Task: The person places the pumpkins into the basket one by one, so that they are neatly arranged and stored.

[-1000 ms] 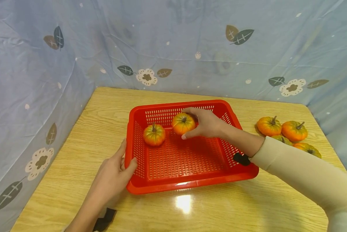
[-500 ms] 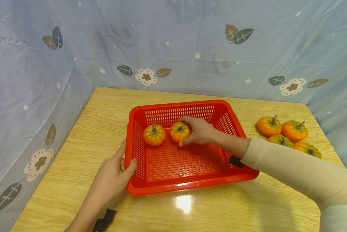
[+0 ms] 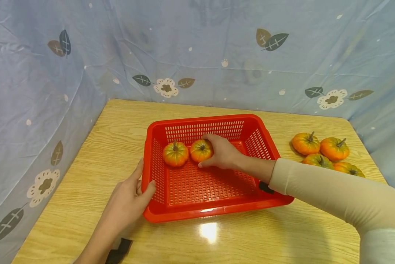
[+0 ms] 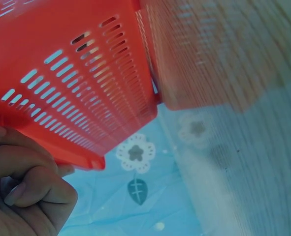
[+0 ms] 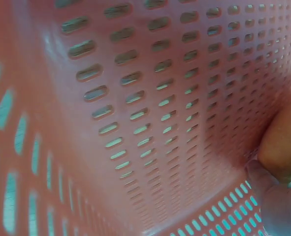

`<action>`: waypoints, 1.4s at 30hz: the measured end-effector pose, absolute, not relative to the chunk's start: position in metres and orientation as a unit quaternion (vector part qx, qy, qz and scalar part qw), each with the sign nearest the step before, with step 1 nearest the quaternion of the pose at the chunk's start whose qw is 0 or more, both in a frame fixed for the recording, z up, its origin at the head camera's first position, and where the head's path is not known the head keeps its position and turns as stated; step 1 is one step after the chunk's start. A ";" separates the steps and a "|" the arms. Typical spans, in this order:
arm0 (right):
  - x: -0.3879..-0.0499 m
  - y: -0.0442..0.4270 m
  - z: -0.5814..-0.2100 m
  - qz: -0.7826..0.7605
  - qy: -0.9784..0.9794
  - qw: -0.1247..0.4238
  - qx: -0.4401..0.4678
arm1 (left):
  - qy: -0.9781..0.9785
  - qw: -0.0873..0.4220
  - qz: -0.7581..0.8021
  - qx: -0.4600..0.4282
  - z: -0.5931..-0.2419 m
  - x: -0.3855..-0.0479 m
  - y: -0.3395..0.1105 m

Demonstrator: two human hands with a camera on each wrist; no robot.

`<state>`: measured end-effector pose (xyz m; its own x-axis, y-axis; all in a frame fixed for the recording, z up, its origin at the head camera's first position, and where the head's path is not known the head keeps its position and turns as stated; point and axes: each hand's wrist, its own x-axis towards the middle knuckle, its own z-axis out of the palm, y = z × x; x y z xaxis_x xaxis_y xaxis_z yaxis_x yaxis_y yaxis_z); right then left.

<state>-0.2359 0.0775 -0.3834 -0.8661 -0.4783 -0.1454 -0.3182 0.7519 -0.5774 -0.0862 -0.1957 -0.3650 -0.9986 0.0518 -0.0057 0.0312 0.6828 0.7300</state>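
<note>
A red plastic basket [image 3: 214, 209] with slotted walls stands mid-table. My left hand [image 3: 128, 200] grips its left rim, thumb over the edge; in the left wrist view the curled fingers [image 4: 42, 189] show under that rim. Inside the basket my right hand [image 3: 222, 152] holds a small orange-green pumpkin [image 3: 198, 149], thumb on the near side and fingers on the far side. Just left of it, a second pumpkin [image 3: 175, 154] sits upright by the left wall. The right wrist view catches part of the held pumpkin [image 5: 283, 145] at its right edge.
Several more small pumpkins [image 3: 335, 148] are clustered on the wooden table [image 3: 243, 238] right of the basket, partly behind the right sleeve [image 3: 316, 189]. A patterned blue cloth [image 3: 210, 47] hangs along the back and left side of the table.
My right hand has moved left and lower into the basket with its pumpkin, closer to the other pumpkin. The left hand has stayed on the rim.
</note>
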 end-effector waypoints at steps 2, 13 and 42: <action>-0.235 0.077 -0.383 -0.277 0.927 0.146 -0.208 | 0.917 0.013 0.397 0.023 -0.365 -0.086 -0.195; -0.234 0.078 -0.381 -0.267 0.933 0.154 -0.187 | 0.914 0.016 0.404 0.019 -0.365 -0.086 -0.195; -0.229 0.138 -0.286 -0.327 0.933 0.083 -0.128 | 0.916 0.020 0.399 0.022 -0.364 -0.086 -0.197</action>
<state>-0.2292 0.1382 -0.2863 -0.9537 -0.2923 -0.0713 -0.1840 0.7541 -0.6305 -0.0865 -0.1966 -0.3640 -0.9982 0.0558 -0.0204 0.0230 0.6800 0.7328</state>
